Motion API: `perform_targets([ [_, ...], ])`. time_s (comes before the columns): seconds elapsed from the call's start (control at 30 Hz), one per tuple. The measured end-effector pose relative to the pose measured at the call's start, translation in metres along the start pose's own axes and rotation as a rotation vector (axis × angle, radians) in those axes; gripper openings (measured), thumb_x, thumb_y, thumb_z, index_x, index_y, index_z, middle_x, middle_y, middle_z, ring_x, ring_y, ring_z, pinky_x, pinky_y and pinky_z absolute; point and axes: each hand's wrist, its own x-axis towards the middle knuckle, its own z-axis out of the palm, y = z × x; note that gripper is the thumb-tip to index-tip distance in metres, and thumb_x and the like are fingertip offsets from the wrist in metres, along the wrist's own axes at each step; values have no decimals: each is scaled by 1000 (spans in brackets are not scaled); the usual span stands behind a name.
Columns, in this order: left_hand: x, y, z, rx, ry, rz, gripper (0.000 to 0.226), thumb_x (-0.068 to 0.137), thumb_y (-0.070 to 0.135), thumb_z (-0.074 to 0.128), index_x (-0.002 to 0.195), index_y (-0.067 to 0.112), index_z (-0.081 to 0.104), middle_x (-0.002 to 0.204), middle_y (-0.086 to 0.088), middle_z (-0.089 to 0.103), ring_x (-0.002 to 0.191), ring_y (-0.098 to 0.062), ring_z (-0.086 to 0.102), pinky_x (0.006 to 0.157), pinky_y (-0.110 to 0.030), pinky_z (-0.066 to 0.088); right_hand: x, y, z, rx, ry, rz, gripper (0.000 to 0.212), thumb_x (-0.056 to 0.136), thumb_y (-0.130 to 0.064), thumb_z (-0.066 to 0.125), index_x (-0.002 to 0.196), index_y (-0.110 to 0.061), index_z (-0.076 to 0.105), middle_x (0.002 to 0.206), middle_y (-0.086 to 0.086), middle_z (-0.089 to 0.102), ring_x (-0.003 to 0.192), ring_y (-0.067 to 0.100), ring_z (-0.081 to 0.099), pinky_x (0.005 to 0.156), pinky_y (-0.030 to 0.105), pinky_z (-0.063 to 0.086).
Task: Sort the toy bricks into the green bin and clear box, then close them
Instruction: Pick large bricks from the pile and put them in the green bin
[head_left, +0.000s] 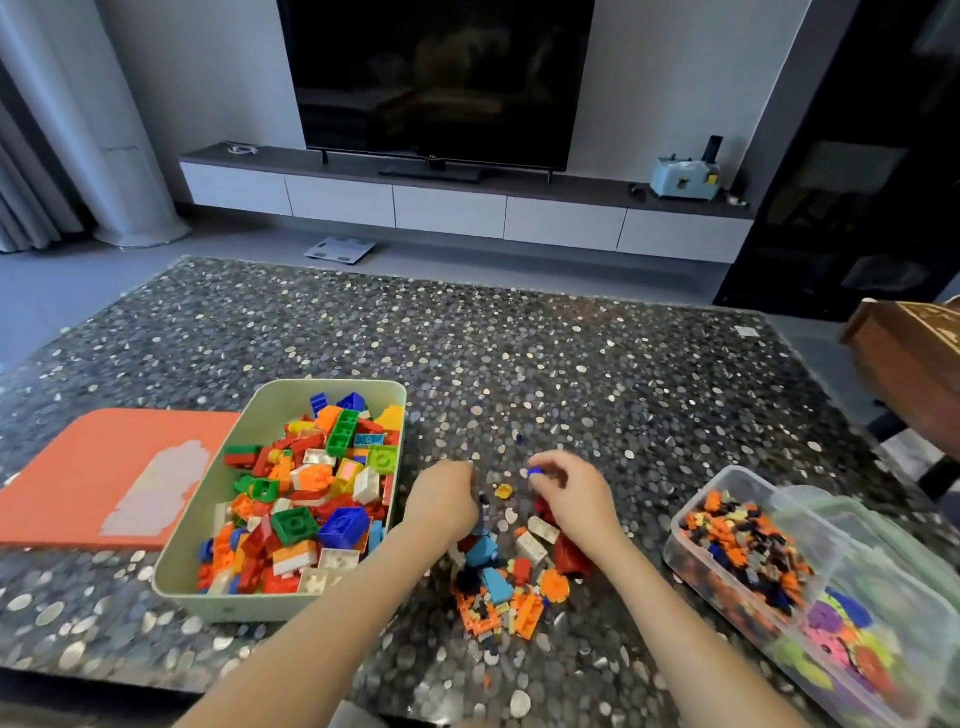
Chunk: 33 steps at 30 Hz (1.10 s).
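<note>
Pebble-patterned tabletop (571, 364) stretches out in front of me, with a dark television (436, 78) on the wall beyond it. The loose pile of bricks (511, 587) lies between my forearms, nearer to me than both hands.

My right hand (576, 499) has its thumb and fingertips closed in a tight pinch on a small blue piece (535, 472), lifted just clear of the table. My left hand (441, 501) hangs knuckles-up over the far edge of the pile with its fingers curled down. Whether they have hold of anything I cannot tell, since the back of the hand hides them. A small yellow piece (503, 491) lies on the table between the two hands.

The clear box (673, 535) sits open well off to my right, on the same side as the pinching hand, and its near compartment is full of small pieces. The green bin (218, 597) is open just beside my left forearm, its long side running away from me, heaped with big bricks. Its orange lid (78, 478) lies flat on its far left side.

I judge the blue piece belongs with the small ones, so the carry goes rightward and towards me, and my right hand is the nearer one.
</note>
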Motion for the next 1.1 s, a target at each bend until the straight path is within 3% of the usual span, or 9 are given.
perform_targets([
  [0.13, 9, 11, 11, 24, 9, 76, 33, 93, 32, 53, 121, 16, 57, 118, -8, 56, 108, -24, 55, 89, -33, 45, -10, -5, -25, 862, 4, 403, 23, 97, -6, 44, 105, -8, 66, 92, 6, 59, 73, 16, 55, 62, 28, 47],
  [0.23, 20, 20, 19, 36, -12, 83, 33, 92, 38, 55, 116, 16, 60, 116, -8, 55, 107, -25, 54, 89, -34, 45, -19, -7, -35, 1118, -14, 556, 16, 97, -8, 44, 87, -4, 57, 75, 8, 50, 59, 16, 49, 51, 27, 40],
  [0.3, 26, 26, 23, 55, 6, 108, 31, 93, 38, 53, 113, 16, 62, 113, -8, 56, 106, -25, 55, 88, -34, 45, -23, -2, -35, 810, -56, 482, 15, 96, -19, 51, 85, -10, 55, 74, 2, 49, 61, 13, 47, 53, 24, 38],
  [0.43, 27, 27, 25, 62, 53, 184, 21, 94, 30, 52, 103, 14, 64, 107, -6, 56, 103, -24, 55, 85, -32, 44, -29, 10, -25, -322, -211, 13, 20, 91, -38, 55, 108, -29, 61, 106, -7, 58, 100, 15, 55, 82, 30, 42],
  [0.63, 15, 21, 11, -679, 64, -195, 21, 82, 17, 62, 69, 14, 45, 68, -1, 58, 66, -15, 54, 58, -25, 41, -28, 3, -10, -488, -226, -91, 23, 97, -35, 46, 106, -22, 63, 106, -2, 61, 95, 19, 59, 80, 33, 45],
  [0.73, 5, 17, 4, -1094, -97, -312, 24, 78, 8, 62, 71, 13, 40, 66, -11, 65, 60, -18, 54, 53, -23, 41, -26, 4, -14, -223, -210, 48, 22, 98, -31, 45, 99, -20, 63, 97, -5, 64, 87, 15, 60, 77, 30, 47],
  [0.87, -5, 14, 8, -1093, -228, -295, 20, 82, 0, 56, 74, 11, 42, 64, -12, 64, 56, -20, 53, 46, -22, 38, -35, 5, -32, 664, -166, 355, 25, 97, -11, 44, 75, -10, 56, 68, 1, 47, 56, 9, 41, 51, 22, 30],
  [0.97, -11, 20, 10, -819, -237, -171, 16, 85, -1, 45, 80, 14, 50, 66, -4, 57, 56, -16, 50, 46, -21, 36, -46, 8, -44, 1202, -138, 458, 20, 96, -3, 40, 82, 0, 54, 77, 15, 53, 57, 17, 51, 46, 25, 39],
  [1.1, -20, 27, 13, -275, -242, 148, 20, 89, 8, 41, 85, 13, 60, 79, -2, 57, 72, -17, 53, 55, -17, 38, -59, 12, -47, 1462, -125, 525, 25, 92, 1, 36, 90, 10, 59, 83, 26, 66, 66, 27, 67, 50, 28, 55],
])
